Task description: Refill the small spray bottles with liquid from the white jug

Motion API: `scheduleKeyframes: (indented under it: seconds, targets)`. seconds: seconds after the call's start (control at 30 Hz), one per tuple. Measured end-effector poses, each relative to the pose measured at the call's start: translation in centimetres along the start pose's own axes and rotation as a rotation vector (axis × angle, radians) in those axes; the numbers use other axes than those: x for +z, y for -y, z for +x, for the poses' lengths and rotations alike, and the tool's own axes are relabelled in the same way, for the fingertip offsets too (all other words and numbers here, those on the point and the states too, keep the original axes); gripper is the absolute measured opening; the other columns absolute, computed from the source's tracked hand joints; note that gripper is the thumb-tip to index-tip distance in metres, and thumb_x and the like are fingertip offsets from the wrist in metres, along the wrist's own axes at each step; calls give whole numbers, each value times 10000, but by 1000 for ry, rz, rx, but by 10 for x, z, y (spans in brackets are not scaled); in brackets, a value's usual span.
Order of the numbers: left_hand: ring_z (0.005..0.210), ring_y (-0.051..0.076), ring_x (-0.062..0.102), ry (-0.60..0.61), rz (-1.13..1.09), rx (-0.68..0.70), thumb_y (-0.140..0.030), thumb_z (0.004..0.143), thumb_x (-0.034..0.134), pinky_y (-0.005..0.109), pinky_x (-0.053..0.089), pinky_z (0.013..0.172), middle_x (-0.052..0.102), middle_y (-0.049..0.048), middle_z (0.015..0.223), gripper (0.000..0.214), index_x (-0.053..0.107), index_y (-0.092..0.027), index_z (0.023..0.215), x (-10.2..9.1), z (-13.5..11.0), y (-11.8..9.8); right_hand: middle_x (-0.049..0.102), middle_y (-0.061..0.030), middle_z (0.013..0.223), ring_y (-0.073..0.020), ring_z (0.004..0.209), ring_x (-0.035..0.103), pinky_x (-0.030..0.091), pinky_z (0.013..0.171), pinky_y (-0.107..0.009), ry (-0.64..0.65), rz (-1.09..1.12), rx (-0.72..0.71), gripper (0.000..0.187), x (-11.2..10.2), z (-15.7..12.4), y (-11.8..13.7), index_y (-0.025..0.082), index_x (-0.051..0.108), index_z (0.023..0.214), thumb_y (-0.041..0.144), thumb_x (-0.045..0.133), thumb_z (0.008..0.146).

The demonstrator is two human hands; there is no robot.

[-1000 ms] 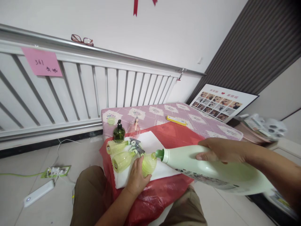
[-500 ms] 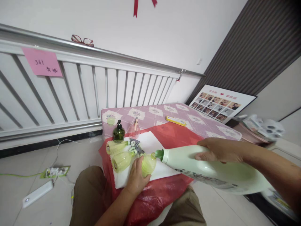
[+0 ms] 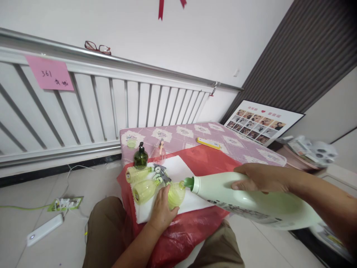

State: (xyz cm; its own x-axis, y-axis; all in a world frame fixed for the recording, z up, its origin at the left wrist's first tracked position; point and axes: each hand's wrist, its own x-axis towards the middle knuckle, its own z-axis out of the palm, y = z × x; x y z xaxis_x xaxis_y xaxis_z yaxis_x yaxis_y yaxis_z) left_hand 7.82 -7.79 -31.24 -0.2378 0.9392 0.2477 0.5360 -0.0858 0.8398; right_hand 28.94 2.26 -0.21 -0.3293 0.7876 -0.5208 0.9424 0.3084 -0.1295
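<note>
My right hand is closed on a large pale green jug, tipped nearly level with its mouth to the left. Its green spout meets the neck of a clear yellow bottle. Around that bottle's left side and base, my left hand is wrapped. Two more yellow bottles, a front one and a rear one, lie on their sides on a white cloth. Dark spray heads rest beside them. Whether liquid is flowing is hard to make out.
A dark green pump bottle and a pink bottle stand behind the cloth. Red plastic sheeting covers part of the patterned table. A yellow packet lies farther back. On the floor at left is a power strip.
</note>
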Motion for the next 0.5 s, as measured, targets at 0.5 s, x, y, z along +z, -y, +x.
scheduleKeyframes:
  seconds: [0.5]
  targets:
    - [1307,280,390,-13,-3,18,-229,682,617,432,315,1108,438,150,1369,788,299,-158,1400,-1,0,0,646,-49,724,-149,533,565,386,445,-260,-29,27,2,345,1,-1,-1,205,625,779,544,611,717]
